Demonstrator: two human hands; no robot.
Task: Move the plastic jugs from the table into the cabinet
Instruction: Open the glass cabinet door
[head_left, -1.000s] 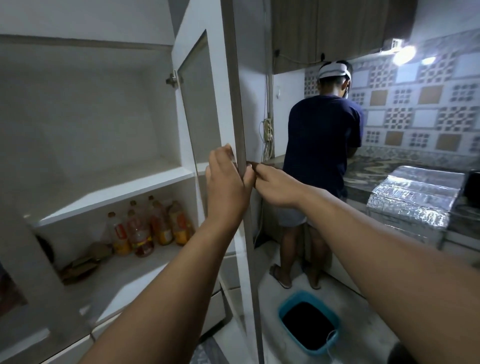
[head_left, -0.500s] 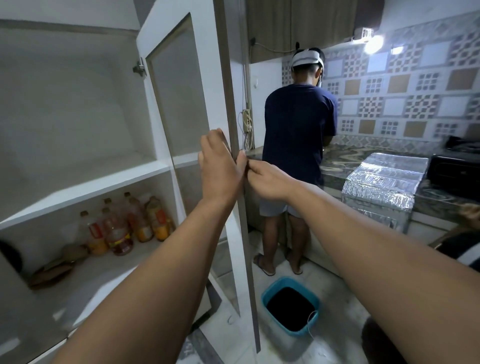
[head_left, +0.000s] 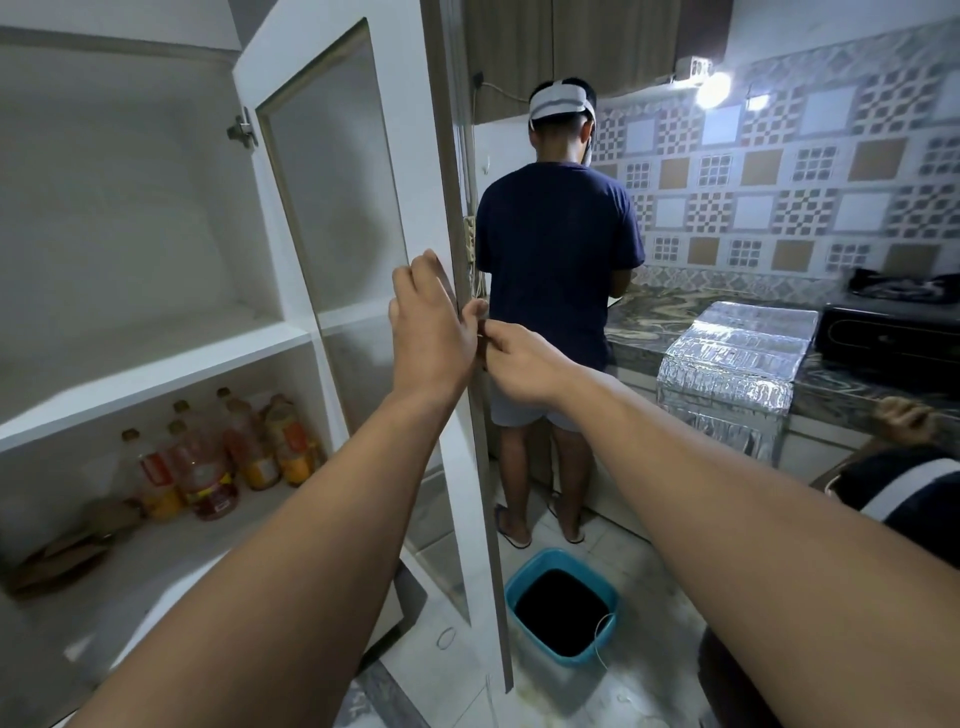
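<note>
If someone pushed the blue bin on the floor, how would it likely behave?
The blue bin looks like thin plastic, so probably light and apt to slide on the smooth floor tiles. Its inside is dark; whether contents add weight cannot be told.

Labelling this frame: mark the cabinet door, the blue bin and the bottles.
cabinet door (head_left: 332, 171): head view, on its frosted pane.
blue bin (head_left: 519, 581): head view, on its left rim.
bottles (head_left: 210, 478): head view, on the front bottle's body, lower shelf.
</note>
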